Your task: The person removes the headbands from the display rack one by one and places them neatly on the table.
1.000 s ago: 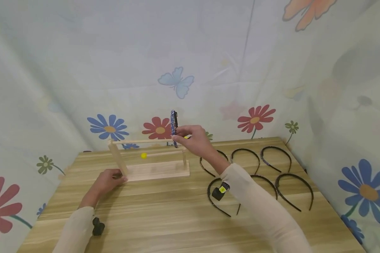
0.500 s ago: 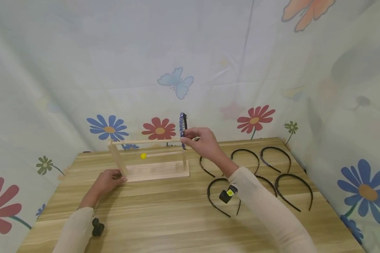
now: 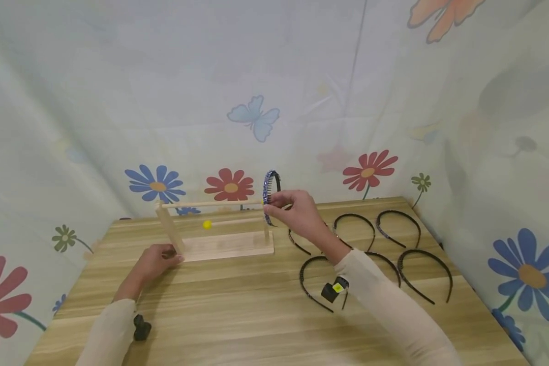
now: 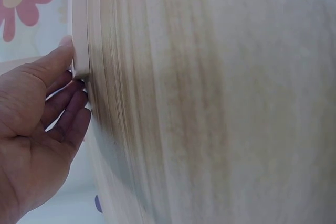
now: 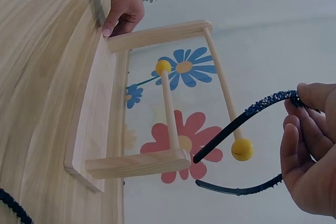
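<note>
A headband with blue sparkly beads is pinched in my right hand, raised at the right end of the wooden rack's top rod. In the right wrist view, the headband has its two tips pointing toward the rack, and the rod's yellow ball end appears between its arms. My left hand holds the left end of the wooden rack at its base. Up close, the left hand has its thumb on the base edge and its fingers by the corner. The rack's lower rod also ends in a yellow ball.
Several dark headbands lie in two rows on the right of the wood-grain table, among them a back right one and a front right one. A flower-printed cloth hangs behind the table.
My right hand has moved right and slightly down with the headband, from over the rod to its right end. The headband has turned, showing more of its loop. My left hand stays put.
</note>
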Demonstrator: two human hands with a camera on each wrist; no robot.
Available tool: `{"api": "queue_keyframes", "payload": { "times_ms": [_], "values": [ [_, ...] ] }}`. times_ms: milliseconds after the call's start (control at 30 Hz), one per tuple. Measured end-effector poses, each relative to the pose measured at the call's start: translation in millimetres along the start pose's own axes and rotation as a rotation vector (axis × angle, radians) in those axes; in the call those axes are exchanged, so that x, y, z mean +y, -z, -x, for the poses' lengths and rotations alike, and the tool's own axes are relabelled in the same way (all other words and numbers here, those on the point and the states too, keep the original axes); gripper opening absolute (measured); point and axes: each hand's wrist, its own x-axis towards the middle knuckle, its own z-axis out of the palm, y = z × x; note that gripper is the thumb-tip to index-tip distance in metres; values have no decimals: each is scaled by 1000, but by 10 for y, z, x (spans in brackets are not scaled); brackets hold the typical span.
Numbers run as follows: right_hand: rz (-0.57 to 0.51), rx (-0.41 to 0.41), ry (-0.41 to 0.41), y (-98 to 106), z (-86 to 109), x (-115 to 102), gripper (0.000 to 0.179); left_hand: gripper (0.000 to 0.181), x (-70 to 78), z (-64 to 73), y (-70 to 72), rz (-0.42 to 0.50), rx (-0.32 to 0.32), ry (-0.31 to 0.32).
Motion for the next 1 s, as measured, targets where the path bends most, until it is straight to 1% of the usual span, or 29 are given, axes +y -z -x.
{"api": "queue_keyframes", "payload": {
  "times_ms": [100, 133, 200, 700, 900, 1000],
  "values": [
    [-15, -7, -49, -29, 45, 4, 31, 46, 0, 9, -5, 2, -1, 10],
    [-21, -7, -67, -40, 60, 11, 30, 47, -2, 14, -9, 0, -4, 4],
    [-37, -1, -86, -66, 88, 28, 30, 47, 1, 22, -11, 5, -3, 5],
    [-126, 28, -113, -313, 266, 155, 28, 46, 5, 32, -15, 11, 0, -1],
    [-154, -1, -136, -451, 341, 207, 29, 47, 1, 27, -4, 11, 3, 0],
    [-168, -2, -162, -517, 372, 235, 31, 46, -2, 7, -5, 11, 10, -2]
  ]
}}
